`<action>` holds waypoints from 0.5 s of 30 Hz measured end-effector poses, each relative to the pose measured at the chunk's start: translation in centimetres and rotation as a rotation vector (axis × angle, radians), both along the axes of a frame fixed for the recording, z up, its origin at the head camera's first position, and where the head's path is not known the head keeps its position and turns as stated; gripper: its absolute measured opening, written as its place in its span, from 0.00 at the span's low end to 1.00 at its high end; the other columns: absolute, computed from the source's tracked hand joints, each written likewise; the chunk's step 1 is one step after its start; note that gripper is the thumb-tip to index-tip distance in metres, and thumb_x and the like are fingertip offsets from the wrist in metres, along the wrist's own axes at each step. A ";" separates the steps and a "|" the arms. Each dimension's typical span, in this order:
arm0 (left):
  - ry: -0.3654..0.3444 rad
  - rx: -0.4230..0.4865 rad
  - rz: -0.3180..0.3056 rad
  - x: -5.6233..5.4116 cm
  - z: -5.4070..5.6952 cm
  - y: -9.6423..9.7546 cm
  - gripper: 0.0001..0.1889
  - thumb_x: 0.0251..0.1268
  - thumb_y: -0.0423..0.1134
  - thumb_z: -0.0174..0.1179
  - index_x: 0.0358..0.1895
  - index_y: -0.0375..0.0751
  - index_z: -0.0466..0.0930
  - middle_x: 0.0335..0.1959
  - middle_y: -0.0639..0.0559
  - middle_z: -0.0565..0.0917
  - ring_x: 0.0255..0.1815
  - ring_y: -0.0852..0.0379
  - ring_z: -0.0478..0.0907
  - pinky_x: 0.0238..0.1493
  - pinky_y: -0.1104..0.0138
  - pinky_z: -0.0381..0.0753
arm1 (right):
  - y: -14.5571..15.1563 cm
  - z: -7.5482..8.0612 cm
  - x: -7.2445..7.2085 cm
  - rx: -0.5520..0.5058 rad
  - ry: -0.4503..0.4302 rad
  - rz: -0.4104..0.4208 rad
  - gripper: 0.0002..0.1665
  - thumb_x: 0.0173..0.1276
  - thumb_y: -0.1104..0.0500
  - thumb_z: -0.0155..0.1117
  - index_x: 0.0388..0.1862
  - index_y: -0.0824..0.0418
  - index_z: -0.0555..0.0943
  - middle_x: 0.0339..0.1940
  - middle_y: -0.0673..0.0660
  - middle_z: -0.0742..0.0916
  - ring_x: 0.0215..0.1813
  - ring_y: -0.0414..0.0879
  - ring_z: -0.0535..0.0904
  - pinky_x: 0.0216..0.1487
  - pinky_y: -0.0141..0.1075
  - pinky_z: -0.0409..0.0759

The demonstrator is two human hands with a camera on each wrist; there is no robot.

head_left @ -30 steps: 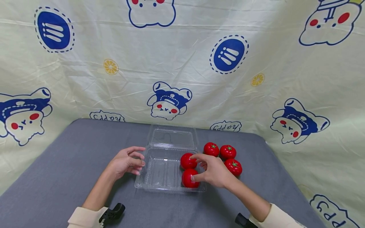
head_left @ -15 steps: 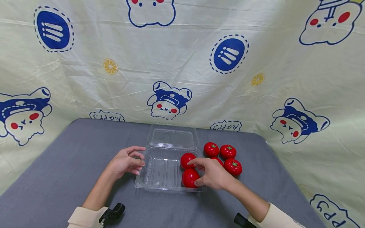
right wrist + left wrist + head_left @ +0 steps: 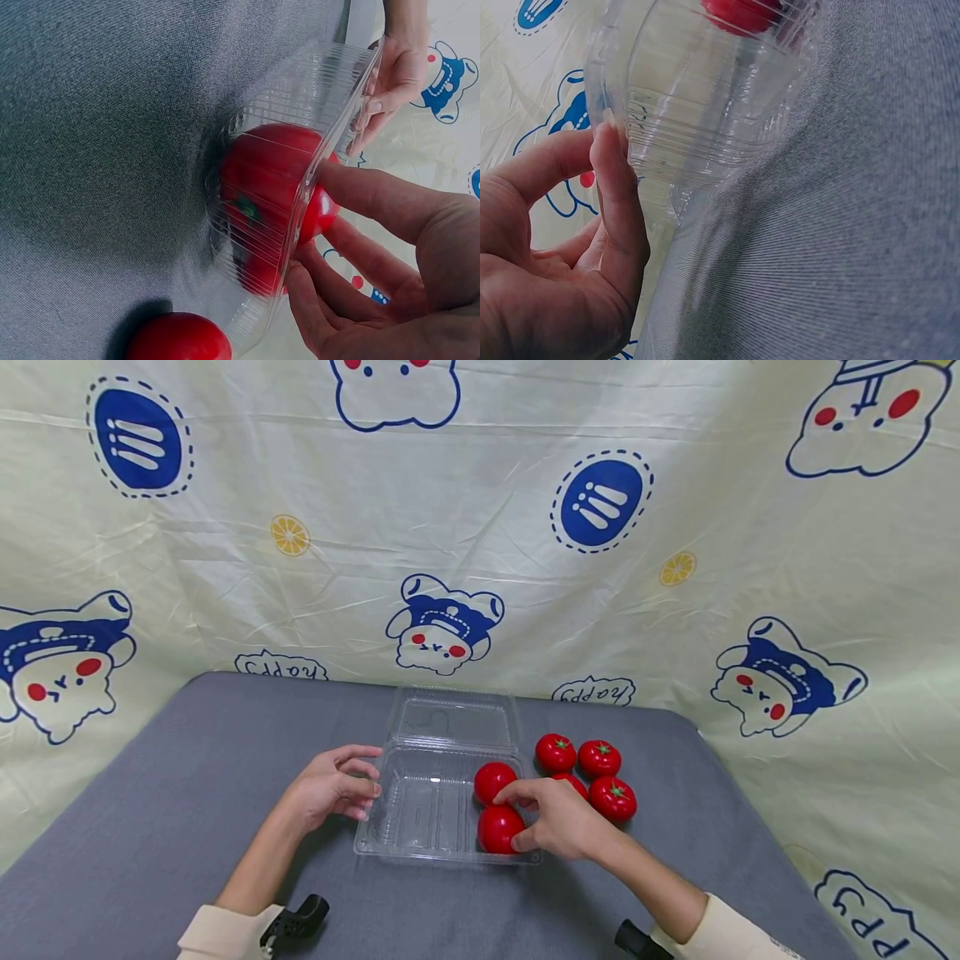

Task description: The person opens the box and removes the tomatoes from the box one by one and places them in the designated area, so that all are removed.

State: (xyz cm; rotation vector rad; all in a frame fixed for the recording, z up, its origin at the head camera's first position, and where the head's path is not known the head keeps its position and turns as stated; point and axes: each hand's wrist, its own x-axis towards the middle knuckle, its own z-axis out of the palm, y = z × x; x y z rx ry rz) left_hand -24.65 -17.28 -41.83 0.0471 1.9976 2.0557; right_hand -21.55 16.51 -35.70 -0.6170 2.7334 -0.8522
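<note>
A clear plastic clamshell container [image 3: 420, 852] stands with its lid [image 3: 457, 718] folded back. Inside at its right end sit two red tomatoes, the front one [image 3: 497, 828] and the back one [image 3: 491, 781]. My left hand [image 3: 333, 789] pinches the container's left rim between thumb and finger, as the left wrist view shows. Over the right rim, my right hand [image 3: 558, 818] holds the front tomato, thumb on its near side and a fingertip between the two tomatoes. In the right wrist view, its fingers [image 3: 304, 292] also lie against the rim.
Several more tomatoes [image 3: 613, 799] lie on the grey cloth-covered table [image 3: 225, 760] right of the container, one partly hidden by my right hand. A printed curtain [image 3: 487, 510] hangs behind the table.
My right hand has drawn slightly right, its thumb sliding from the front tomato's face to its edge. A finger has curled down between the two tomatoes. The left hand stays put.
</note>
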 end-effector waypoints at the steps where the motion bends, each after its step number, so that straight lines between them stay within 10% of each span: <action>1: 0.000 0.000 0.001 0.0 0.0 0.0 0.36 0.56 0.23 0.65 0.71 0.30 0.65 0.42 0.47 0.80 0.24 0.59 0.80 0.24 0.65 0.86 | 0.0 0.0 0.0 -0.001 0.000 0.000 0.29 0.48 0.65 0.82 0.52 0.53 0.86 0.54 0.57 0.86 0.56 0.57 0.79 0.43 0.45 0.88; 15: -0.001 -0.001 0.007 0.1 0.1 0.1 0.36 0.57 0.23 0.65 0.71 0.30 0.64 0.41 0.48 0.80 0.24 0.59 0.80 0.23 0.65 0.86 | -0.7 -0.5 -0.1 -0.015 0.009 -0.022 0.29 0.48 0.60 0.83 0.52 0.54 0.84 0.51 0.56 0.86 0.55 0.55 0.79 0.42 0.45 0.88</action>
